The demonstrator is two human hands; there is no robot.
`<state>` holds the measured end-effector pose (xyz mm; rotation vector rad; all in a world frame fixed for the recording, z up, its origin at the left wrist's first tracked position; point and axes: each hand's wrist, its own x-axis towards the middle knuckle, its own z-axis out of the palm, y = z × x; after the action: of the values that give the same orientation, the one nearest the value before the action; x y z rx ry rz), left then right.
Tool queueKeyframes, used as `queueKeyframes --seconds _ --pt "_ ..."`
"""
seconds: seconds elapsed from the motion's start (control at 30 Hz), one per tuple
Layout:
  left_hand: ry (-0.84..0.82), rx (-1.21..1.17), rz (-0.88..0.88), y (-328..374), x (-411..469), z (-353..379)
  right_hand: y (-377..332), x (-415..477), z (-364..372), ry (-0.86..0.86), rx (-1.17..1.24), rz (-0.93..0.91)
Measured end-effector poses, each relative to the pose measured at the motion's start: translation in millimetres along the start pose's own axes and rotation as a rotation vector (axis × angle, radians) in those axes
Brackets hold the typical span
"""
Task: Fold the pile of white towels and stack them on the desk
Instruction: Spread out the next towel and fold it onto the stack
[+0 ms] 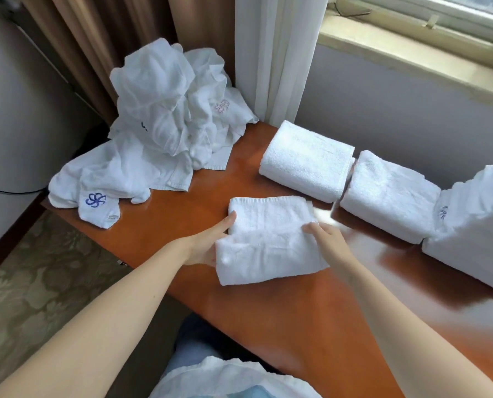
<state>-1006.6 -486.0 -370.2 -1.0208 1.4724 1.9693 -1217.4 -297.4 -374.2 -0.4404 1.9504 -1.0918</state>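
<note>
At the middle of the desk (268,326) we hold a half-folded towel (268,248); our left hand (208,245) grips its left edge and our right hand (325,234) pinches the flap, likely to square the fold; the unfolded pile (159,124) waits behind, folded towels (305,159) to the right.

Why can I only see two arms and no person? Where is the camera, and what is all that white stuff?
The camera sits on the person's head and looks down, so only their arms show. There is no robot here, just two bare hands. The left hand and the right hand each grip one side of a half-folded towel on the brown desk. At the back left is a messy pile of towels waiting to be folded. To the right lie a first folded towel and a second folded towel beside it, then a taller white stack with blue marks on it.
</note>
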Motion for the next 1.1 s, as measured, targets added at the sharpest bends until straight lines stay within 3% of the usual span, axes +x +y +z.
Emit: queueKeyframes --seconds 0.1,0.27,0.47,0.67,0.9,1.1 --pt "0.025 -0.016 0.110 9.7 -0.2 -13.8 -5.5 19.6 -0.1 0.032 0.108 0.042" --pt "0.344 0.058 0.275 21.2 29.4 -20.4 -11.3 51.6 0.9 0.055 0.184 0.054" --pt "0.569 0.096 0.383 32.4 61.7 -27.3 -15.6 86.6 4.7 0.170 0.125 0.046" --pt "0.663 0.034 0.339 42.8 92.5 -32.5 -6.1 112.3 8.7 0.248 0.043 0.101" --pt "0.843 0.236 0.280 35.0 116.4 -36.8 8.5 108.9 10.7 0.349 -0.042 0.089" --pt "0.760 0.511 0.360 30.5 109.3 -43.1 5.2 107.2 15.1 0.292 -0.037 0.079"
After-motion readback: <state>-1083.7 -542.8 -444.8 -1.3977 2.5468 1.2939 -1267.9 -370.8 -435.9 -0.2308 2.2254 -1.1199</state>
